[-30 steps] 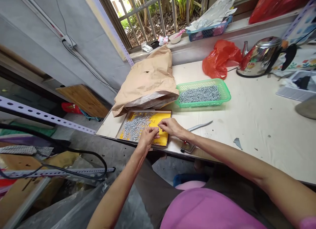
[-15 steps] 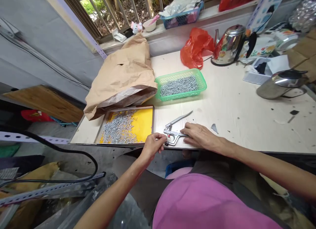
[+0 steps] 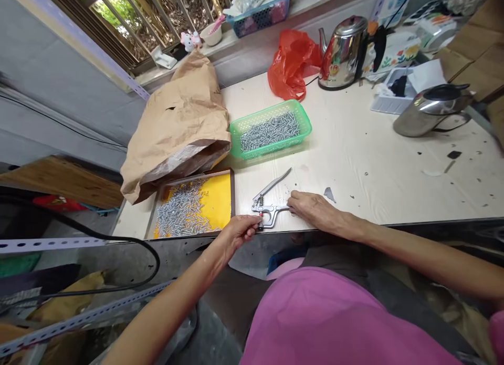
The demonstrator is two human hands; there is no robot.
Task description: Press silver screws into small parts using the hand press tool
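A pair of snap pliers (image 3: 276, 184) lies at the table's front edge, with its long upper handle spread away from the frame and a spring and a red part near the jaw. My right hand (image 3: 314, 207) grips the end of the lower handle, resting on the table. At the jaw end, my left hand (image 3: 240, 229) has thumb and fingers pinched together; whatever they hold is too small to make out. Left of the pliers, a shallow tray (image 3: 232, 199) with a yellow bottom holds many small metal pieces. Behind stands a green plastic basket (image 3: 305, 124) of similar pieces.
A large brown paper bag (image 3: 177, 113) slumps behind the tray. Further back are a red plastic bag (image 3: 291, 63) and a steel kettle (image 3: 340, 55). A metal jug (image 3: 427, 113) and a white box (image 3: 388, 103) stand at right. A grey scrap (image 3: 329, 195) lies near my right hand.
The camera view has shifted, so the table scene sits further left. The pliers have turned slightly, and my left fingers remain at the jaw. My right hand keeps its hold on the handle.
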